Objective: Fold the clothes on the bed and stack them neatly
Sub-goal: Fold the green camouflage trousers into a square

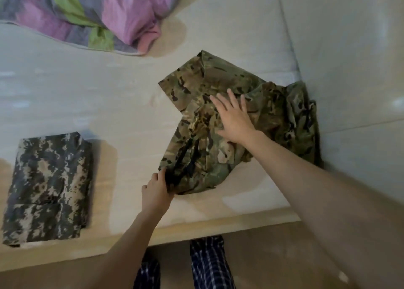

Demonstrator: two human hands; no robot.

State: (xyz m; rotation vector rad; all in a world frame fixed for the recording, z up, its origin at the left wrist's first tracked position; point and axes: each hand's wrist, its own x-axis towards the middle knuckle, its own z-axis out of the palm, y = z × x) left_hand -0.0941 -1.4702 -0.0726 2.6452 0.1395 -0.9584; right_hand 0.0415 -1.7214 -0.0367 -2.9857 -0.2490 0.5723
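1. The left hand (156, 191) pinches the near left corner of the brown camouflage garment (218, 76), thumb on top and fingers curled round the edge.
2. The right hand (234, 118) lies flat on the middle of the same garment, fingers straight and spread, holding nothing.
3. This garment lies rumpled and partly folded on the right side of the bed (87, 96); its right end bunches against a pale upright surface, possibly a wall.
4. It may be a jacket, but the folds make that hard to tell.
5. A grey camouflage garment (48, 186) lies folded into a neat rectangle at the near left, well apart from the first.
6. A pink, green and grey quilt (87, 11) is heaped at the far left.
7. Checked trousers (207, 262) show below the bed's near edge.
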